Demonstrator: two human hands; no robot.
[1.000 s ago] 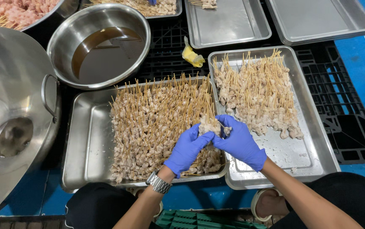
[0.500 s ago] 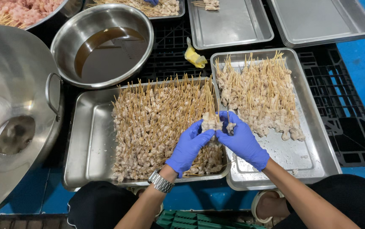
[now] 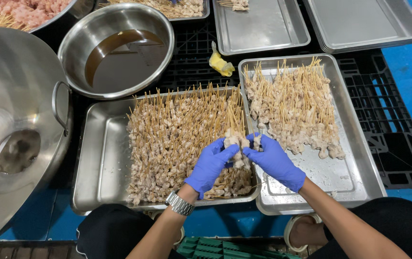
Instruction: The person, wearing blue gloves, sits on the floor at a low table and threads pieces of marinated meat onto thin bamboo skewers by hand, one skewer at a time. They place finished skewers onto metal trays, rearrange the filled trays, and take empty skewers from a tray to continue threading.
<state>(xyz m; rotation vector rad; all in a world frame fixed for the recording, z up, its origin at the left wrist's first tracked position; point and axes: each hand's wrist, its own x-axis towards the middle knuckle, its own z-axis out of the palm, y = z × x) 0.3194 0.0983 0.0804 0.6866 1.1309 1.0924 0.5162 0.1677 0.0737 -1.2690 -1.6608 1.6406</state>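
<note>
Blue flooring and black plastic crates (image 3: pixel 378 120) formed the work surface, seen from above, crowded with steel ware. Both hands wore blue gloves, and a metal wristwatch (image 3: pixel 179 203) sat on the left wrist. The left hand (image 3: pixel 211 165) and the right hand (image 3: pixel 274 162) met over the seam between two trays, their fingers pinched together on a small bundle of meat skewers (image 3: pixel 237 144). The bundle's sticks pointed up and away from the person, meat end down in the grip, so its long axis ran roughly front to back. Neither hand was clearly nearer; each gripped the bundle from its own side.

Below and to the left lay the left tray (image 3: pixel 100 163), packed with skewers whose sticks also pointed away. To the right lay the right tray (image 3: pixel 354 177), its far half covered with skewers and its near half bare metal. The individual skewers were too many and too tangled to count.

Two empty trays (image 3: pixel 263 29) lay further back, the right one apparently a stack. One round steel bowl (image 3: pixel 120 52) held brown liquid. A large steel pan (image 3: pixel 9 120) filled the left edge. One crumpled yellow scrap (image 3: pixel 220 63) lay between the trays. Two more containers of raw meat showed partly at the top edge.
</note>
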